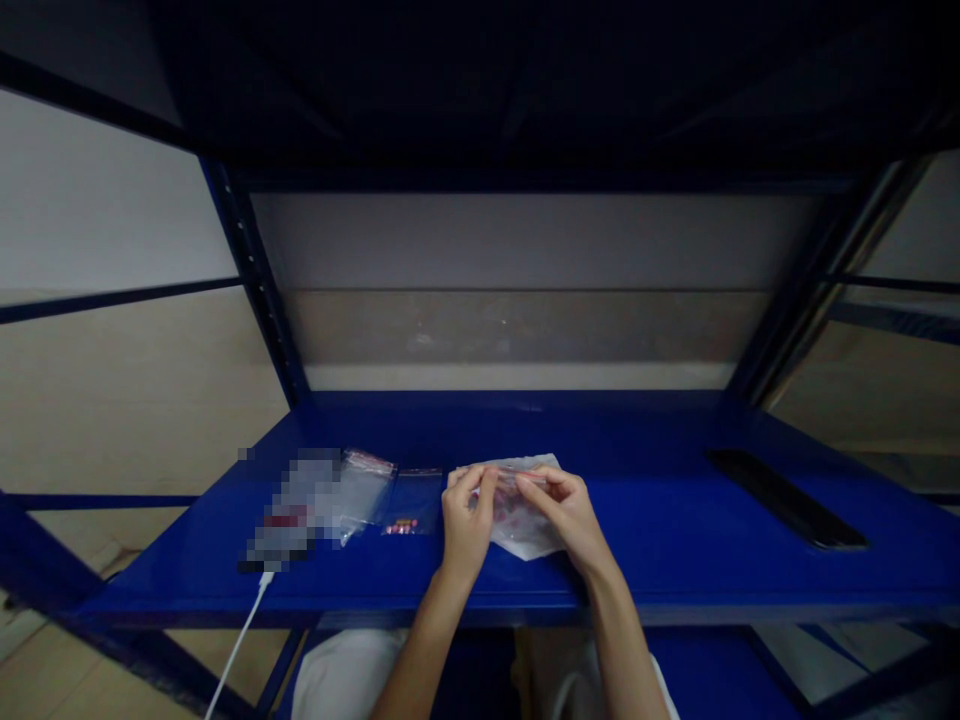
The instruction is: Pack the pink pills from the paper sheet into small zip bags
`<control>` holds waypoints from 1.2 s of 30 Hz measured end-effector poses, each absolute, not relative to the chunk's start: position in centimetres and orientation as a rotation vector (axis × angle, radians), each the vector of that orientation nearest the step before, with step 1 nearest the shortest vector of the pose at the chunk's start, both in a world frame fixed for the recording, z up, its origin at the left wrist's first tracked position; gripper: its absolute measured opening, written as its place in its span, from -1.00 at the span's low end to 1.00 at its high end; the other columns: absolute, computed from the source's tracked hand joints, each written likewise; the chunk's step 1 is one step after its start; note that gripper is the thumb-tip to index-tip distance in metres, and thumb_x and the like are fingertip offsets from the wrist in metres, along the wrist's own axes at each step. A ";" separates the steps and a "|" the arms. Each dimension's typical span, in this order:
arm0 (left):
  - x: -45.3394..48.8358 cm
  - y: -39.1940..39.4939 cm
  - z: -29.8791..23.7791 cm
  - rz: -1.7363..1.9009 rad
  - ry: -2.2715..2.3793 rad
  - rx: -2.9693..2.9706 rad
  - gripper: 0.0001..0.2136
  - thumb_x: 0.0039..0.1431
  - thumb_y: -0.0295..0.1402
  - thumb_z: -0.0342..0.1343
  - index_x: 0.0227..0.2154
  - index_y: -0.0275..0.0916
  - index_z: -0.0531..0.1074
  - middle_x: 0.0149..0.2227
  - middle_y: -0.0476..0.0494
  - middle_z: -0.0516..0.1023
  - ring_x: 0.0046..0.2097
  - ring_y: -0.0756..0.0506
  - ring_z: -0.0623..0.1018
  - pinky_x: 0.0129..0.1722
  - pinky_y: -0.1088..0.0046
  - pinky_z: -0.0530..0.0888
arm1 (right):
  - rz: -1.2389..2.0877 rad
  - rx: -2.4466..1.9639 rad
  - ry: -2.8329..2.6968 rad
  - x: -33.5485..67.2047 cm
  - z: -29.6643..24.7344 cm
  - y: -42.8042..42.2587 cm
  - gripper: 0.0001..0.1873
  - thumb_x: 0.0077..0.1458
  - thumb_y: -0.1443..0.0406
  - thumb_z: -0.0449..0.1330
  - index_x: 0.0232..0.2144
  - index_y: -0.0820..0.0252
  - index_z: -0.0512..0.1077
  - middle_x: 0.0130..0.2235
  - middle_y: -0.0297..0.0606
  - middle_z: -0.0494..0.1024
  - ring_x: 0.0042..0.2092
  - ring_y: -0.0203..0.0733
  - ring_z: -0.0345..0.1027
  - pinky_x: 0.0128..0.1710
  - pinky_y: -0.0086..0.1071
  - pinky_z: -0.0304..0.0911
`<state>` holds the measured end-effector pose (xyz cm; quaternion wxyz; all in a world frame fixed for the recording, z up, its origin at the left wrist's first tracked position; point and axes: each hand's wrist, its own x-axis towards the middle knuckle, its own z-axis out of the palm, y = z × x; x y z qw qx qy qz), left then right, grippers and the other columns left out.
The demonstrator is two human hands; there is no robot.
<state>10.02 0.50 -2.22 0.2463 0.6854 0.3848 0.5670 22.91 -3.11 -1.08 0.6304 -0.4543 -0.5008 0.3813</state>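
Left hand (466, 525): I saw it clenched, its fingers pinching the top edge of a clear plastic bag (525, 535).
Right hand (564, 510): it was grasping that same edge, just beside the left hand.
Bag: it sat at or just above the blue metal shelf (645, 545), with something reddish inside.
Nearby: a second clear bag (367, 495) and a small flat bag (412, 505) of red pieces (401, 526) lay left of my hands; a white cable (238, 640) ran from a blurred object (292, 510).
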 end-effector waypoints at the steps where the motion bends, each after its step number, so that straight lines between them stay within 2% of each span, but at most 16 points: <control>1: 10.0 0.5 -2.2 1.558 1.063 1.877 -0.76 0.17 -0.30 -0.05 -0.49 -0.21 0.48 -0.46 -0.06 0.53 -0.32 -0.06 0.47 -0.30 0.47 0.37 | 0.882 -1.033 -1.161 23.0 -1.0 -3.2 -0.77 -0.13 0.15 0.27 -0.54 0.22 0.47 -0.54 -0.31 0.47 -0.49 -0.29 0.30 -0.48 -0.46 0.20; 8: 9.9 0.4 -2.4 1.627 1.092 1.957 -0.74 0.18 -0.40 -0.08 -0.52 -0.18 0.47 -0.51 -0.02 0.54 -0.35 -0.06 0.44 -0.25 0.44 0.34 | 0.855 -1.018 -1.265 22.8 -0.6 -3.3 -0.72 -0.02 0.14 0.19 -0.60 0.22 0.38 -0.58 -0.37 0.36 -0.52 -0.33 0.20 -0.49 -0.47 0.12; 13: 9.8 0.4 -2.4 1.671 1.146 1.912 -0.77 0.17 -0.39 -0.06 -0.50 -0.19 0.47 -0.48 -0.04 0.53 -0.35 -0.05 0.44 -0.31 0.46 0.35 | 0.861 -1.012 -1.304 22.5 -0.1 -3.4 -0.70 0.01 0.14 0.15 -0.60 0.20 0.29 -0.58 -0.39 0.31 -0.50 -0.33 0.18 -0.47 -0.47 0.11; 16: 9.8 0.2 -2.2 1.644 1.104 1.929 -0.75 0.18 -0.37 -0.07 -0.53 -0.20 0.46 -0.53 -0.03 0.52 -0.36 -0.05 0.44 -0.29 0.47 0.36 | 0.823 -1.039 -1.328 22.8 0.0 -3.6 -0.69 0.02 0.14 0.15 -0.61 0.20 0.27 -0.57 -0.39 0.31 -0.50 -0.33 0.18 -0.47 -0.48 0.11; 21: 10.1 0.1 -2.3 1.558 0.986 1.904 -0.79 0.15 -0.31 -0.03 -0.50 -0.23 0.44 -0.54 -0.04 0.50 -0.34 -0.05 0.47 -0.28 0.46 0.38 | 0.777 -1.077 -1.339 23.6 -0.4 -3.6 -0.71 -0.01 0.15 0.18 -0.60 0.23 0.34 -0.56 -0.35 0.36 -0.49 -0.32 0.21 -0.46 -0.48 0.13; 24: 10.2 0.1 -2.3 1.546 0.985 1.833 -0.82 0.14 -0.31 -0.01 -0.46 -0.26 0.44 -0.54 -0.04 0.48 -0.47 0.00 0.46 -0.36 0.49 0.39 | 0.822 -1.087 -1.344 23.7 -0.8 -3.5 -0.75 -0.03 0.15 0.20 -0.52 0.24 0.42 -0.51 -0.30 0.43 -0.46 -0.29 0.26 -0.45 -0.47 0.16; 27: 10.2 0.0 -2.1 1.548 0.975 1.824 -0.81 0.15 -0.35 -0.03 -0.47 -0.27 0.44 -0.64 0.00 0.41 -0.52 0.01 0.44 -0.39 0.51 0.37 | 0.815 -1.117 -1.365 23.8 -1.1 -3.3 -0.77 -0.04 0.16 0.21 -0.44 0.24 0.47 -0.45 -0.25 0.49 -0.42 -0.25 0.30 -0.44 -0.45 0.19; 31: 9.8 -0.3 -1.5 1.579 0.945 1.906 -0.79 0.16 -0.38 -0.04 -0.51 -0.25 0.44 -0.61 -0.03 0.46 -0.39 -0.02 0.46 -0.30 0.49 0.35 | 0.682 -1.189 -1.419 23.7 -1.2 -3.1 -0.76 -0.02 0.15 0.19 -0.46 0.24 0.48 -0.45 -0.23 0.51 -0.41 -0.22 0.32 -0.43 -0.44 0.19; 36: 9.0 -1.1 -0.7 1.630 0.888 2.035 -0.81 0.14 -0.41 -0.02 -0.50 -0.24 0.45 -0.54 -0.05 0.53 -0.44 0.00 0.45 -0.24 0.44 0.32 | 0.557 -1.304 -1.494 23.6 -0.3 -4.0 -0.73 -0.03 0.14 0.19 -0.57 0.24 0.44 -0.57 -0.29 0.43 -0.52 -0.26 0.25 -0.52 -0.45 0.15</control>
